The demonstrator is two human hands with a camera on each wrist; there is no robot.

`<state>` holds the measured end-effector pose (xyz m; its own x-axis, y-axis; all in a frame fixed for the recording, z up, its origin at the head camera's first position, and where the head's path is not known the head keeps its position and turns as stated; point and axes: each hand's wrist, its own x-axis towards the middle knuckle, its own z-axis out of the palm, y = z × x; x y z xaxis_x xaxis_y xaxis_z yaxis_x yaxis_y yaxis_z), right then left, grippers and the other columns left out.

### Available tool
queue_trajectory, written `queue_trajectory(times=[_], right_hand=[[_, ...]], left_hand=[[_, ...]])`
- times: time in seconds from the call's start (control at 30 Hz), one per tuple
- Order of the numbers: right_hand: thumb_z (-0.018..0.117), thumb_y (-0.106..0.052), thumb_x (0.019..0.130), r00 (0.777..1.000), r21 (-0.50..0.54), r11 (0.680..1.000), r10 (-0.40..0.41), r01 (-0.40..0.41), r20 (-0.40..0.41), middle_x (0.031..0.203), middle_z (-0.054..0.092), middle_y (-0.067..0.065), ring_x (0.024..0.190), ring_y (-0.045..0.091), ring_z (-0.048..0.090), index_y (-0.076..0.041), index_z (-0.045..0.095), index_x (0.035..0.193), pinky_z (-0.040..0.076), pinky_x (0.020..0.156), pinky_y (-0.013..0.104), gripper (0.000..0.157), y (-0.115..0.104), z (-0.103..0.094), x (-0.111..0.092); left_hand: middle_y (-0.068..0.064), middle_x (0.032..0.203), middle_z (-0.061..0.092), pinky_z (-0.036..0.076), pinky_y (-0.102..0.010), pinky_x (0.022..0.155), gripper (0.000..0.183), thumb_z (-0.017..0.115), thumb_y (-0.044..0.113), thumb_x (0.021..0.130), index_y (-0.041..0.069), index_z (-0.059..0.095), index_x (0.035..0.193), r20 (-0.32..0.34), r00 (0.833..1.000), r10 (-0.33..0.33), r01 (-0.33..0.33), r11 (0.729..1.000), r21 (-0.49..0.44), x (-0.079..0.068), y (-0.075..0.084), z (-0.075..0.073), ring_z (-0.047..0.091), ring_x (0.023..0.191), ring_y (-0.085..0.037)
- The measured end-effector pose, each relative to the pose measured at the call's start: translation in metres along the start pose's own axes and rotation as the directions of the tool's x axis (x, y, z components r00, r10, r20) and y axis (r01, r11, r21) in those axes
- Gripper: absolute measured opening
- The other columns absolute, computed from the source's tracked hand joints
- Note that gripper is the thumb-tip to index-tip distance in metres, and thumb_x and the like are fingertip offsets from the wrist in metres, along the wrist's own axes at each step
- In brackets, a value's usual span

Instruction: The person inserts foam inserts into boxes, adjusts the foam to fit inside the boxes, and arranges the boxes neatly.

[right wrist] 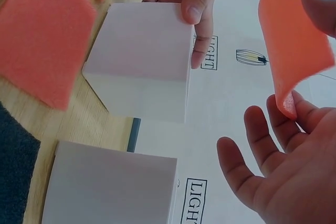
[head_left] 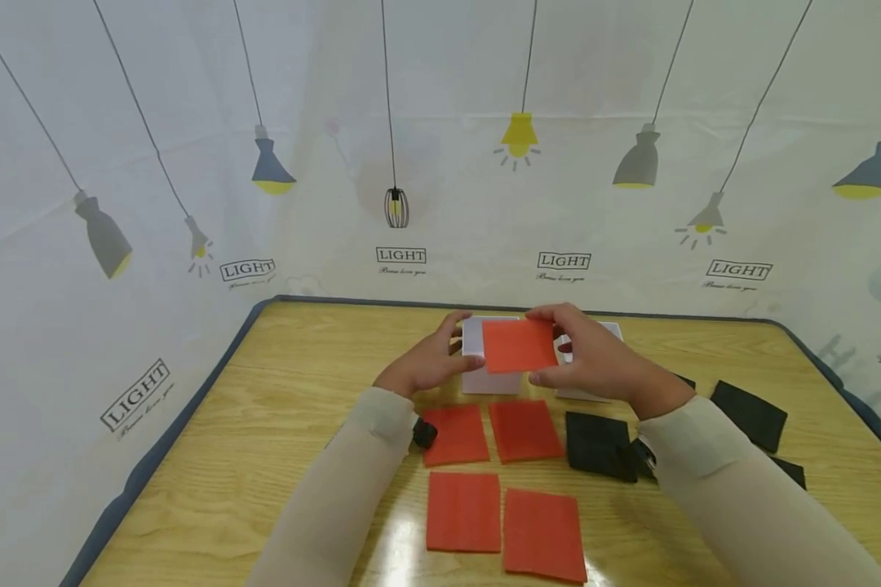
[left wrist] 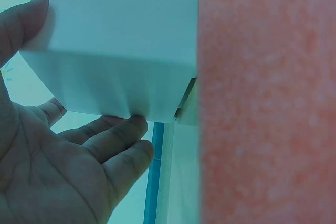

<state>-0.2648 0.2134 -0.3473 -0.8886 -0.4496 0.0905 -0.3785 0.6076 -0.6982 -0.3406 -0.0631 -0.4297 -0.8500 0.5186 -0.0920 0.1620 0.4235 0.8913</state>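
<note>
My left hand (head_left: 427, 359) holds a white box (head_left: 490, 384) by its left side, thumb on the near face and fingers against the side wall in the left wrist view. With thumb and fingers, my right hand (head_left: 598, 356) pinches a red felt square (head_left: 520, 346), raised in front of the box in the head view. The felt bends into a curve in the right wrist view, its lower corner at the fingers. A second white box (right wrist: 113, 184) stands to the right of the first, partly behind my right hand in the head view.
Several red felt squares (head_left: 463, 512) lie on the wooden table (head_left: 264, 456) nearer to me. To their right are several black felt squares (head_left: 750, 414), some partly under my right forearm. A white curtain (head_left: 455, 179) printed with lamps hangs behind the table's far edge.
</note>
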Motion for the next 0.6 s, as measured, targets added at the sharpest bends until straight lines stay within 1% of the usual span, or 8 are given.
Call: queue_trajectory(times=[0.23,0.53,0.6], right_hand=[[0.085,-0.021,0.088,1.0,-0.001,1.0,0.016,-0.016,0.004,0.146,0.05,0.011,0.126,0.031,0.051,-0.007,0.04,0.155,0.051,0.106,0.057,0.082,-0.002,0.001,0.007],[0.085,-0.023,0.088,1.0,0.008,1.0,0.005,-0.006,0.015,0.148,0.047,0.013,0.127,0.033,0.05,-0.005,0.039,0.155,0.052,0.104,0.058,0.083,-0.006,0.001,0.017],[0.085,-0.024,0.089,1.0,0.007,1.0,0.005,-0.005,0.017,0.149,0.047,0.013,0.127,0.032,0.05,-0.005,0.039,0.156,0.053,0.104,0.056,0.083,-0.007,0.001,0.019]], left_hand=[[-0.013,0.169,0.032,0.036,-0.051,0.123,0.089,0.073,0.035,0.1,0.027,0.015,0.168,-0.003,1.0,0.003,-0.003,1.0,0.008,0.0,0.001,0.0,0.034,0.157,-0.034],[-0.017,0.171,0.027,0.033,-0.053,0.125,0.093,0.071,0.034,0.101,0.025,0.008,0.17,0.009,1.0,0.021,-0.021,1.0,0.001,-0.002,0.001,0.0,0.031,0.158,-0.036],[-0.016,0.171,0.027,0.033,-0.052,0.125,0.093,0.071,0.035,0.101,0.027,0.008,0.17,0.009,1.0,0.014,-0.014,1.0,0.001,-0.001,0.001,0.0,0.032,0.157,-0.036]])
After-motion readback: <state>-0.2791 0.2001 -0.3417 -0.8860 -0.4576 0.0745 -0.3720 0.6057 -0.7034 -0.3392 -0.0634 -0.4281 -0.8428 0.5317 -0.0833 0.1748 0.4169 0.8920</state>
